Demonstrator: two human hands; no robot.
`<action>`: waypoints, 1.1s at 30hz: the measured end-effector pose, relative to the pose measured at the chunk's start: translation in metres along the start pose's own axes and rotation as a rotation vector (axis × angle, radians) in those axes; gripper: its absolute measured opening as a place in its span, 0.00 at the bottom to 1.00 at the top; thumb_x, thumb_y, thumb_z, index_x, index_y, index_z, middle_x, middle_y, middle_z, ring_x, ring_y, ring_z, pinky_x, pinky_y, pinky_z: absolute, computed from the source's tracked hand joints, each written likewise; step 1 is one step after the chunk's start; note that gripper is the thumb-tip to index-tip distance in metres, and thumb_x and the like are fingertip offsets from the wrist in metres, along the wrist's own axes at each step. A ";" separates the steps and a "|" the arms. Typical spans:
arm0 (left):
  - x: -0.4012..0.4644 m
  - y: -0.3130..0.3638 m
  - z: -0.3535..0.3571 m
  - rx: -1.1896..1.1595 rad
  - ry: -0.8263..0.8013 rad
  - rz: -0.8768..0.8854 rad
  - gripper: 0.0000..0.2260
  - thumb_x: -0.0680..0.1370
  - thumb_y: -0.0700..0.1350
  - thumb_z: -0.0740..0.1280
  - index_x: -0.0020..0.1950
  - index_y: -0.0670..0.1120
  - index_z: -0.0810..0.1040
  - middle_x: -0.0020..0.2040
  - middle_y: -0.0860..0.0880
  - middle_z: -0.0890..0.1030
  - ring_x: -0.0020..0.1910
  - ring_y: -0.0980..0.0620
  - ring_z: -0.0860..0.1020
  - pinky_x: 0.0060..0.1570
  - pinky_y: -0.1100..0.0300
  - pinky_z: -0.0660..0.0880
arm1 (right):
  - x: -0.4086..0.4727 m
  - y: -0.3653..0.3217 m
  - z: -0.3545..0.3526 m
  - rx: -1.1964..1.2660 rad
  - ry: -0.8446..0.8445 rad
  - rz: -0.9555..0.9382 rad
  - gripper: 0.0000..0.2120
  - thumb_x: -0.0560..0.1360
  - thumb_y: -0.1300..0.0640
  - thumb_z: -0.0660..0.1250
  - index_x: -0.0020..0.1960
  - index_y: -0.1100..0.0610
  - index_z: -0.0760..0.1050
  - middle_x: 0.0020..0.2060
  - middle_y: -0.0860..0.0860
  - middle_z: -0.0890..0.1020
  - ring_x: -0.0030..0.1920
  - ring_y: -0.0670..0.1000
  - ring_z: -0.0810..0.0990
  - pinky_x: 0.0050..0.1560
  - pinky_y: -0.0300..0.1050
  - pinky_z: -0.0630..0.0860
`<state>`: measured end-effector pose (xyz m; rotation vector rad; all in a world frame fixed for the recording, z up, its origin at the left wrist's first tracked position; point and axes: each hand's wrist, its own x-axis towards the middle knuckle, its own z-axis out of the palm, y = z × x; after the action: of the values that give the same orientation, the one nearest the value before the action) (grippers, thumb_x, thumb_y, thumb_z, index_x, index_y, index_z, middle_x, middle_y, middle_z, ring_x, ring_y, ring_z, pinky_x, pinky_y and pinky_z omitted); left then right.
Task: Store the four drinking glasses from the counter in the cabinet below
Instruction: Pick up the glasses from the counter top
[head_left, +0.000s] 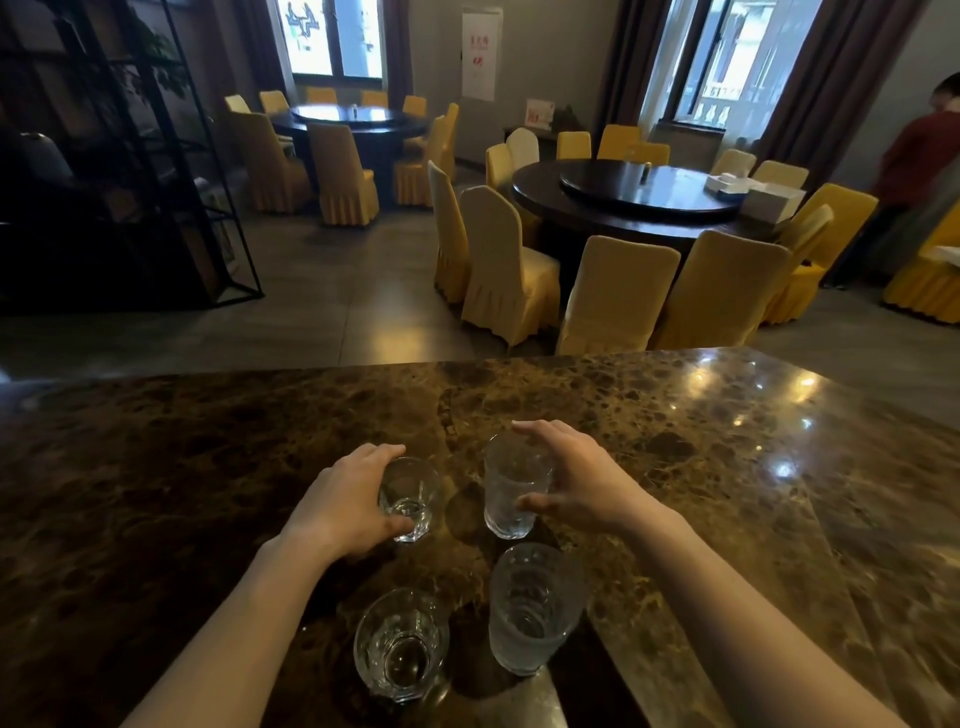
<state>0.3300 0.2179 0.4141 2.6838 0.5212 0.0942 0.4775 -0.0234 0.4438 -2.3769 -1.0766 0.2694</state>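
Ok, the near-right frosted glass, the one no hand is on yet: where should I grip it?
Grip the near-right frosted glass around its upper wall, from the right. It stands upright with straight sides, and the clear glass stands close on its left, so fingers fit better from the right.

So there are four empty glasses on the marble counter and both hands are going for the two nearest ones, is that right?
Not quite: in the head view the left hand and right hand are closing on the two far glasses. Four glasses do stand on the counter.
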 end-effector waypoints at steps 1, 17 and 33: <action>0.000 0.000 0.000 -0.002 -0.002 0.002 0.43 0.67 0.56 0.79 0.77 0.55 0.62 0.71 0.55 0.70 0.66 0.53 0.72 0.65 0.53 0.71 | 0.000 -0.001 -0.001 0.004 0.001 0.000 0.41 0.69 0.52 0.80 0.77 0.47 0.63 0.68 0.46 0.72 0.69 0.49 0.71 0.69 0.46 0.72; -0.127 0.033 -0.032 -0.137 0.041 0.010 0.44 0.63 0.73 0.69 0.74 0.69 0.53 0.68 0.70 0.63 0.67 0.64 0.65 0.67 0.54 0.68 | 0.022 -0.096 -0.001 -0.282 -0.057 -0.225 0.35 0.71 0.47 0.77 0.74 0.43 0.66 0.67 0.47 0.73 0.64 0.52 0.75 0.61 0.53 0.78; -0.115 0.029 0.028 -0.025 -0.237 0.075 0.40 0.69 0.61 0.74 0.74 0.64 0.54 0.68 0.61 0.61 0.69 0.54 0.63 0.64 0.51 0.70 | 0.074 -0.118 0.078 -0.543 -0.372 -0.266 0.39 0.68 0.59 0.80 0.74 0.45 0.68 0.60 0.53 0.74 0.58 0.55 0.76 0.53 0.50 0.80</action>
<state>0.2369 0.1396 0.4009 2.6421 0.3432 -0.1924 0.4215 0.1261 0.4415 -2.6631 -1.8168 0.3696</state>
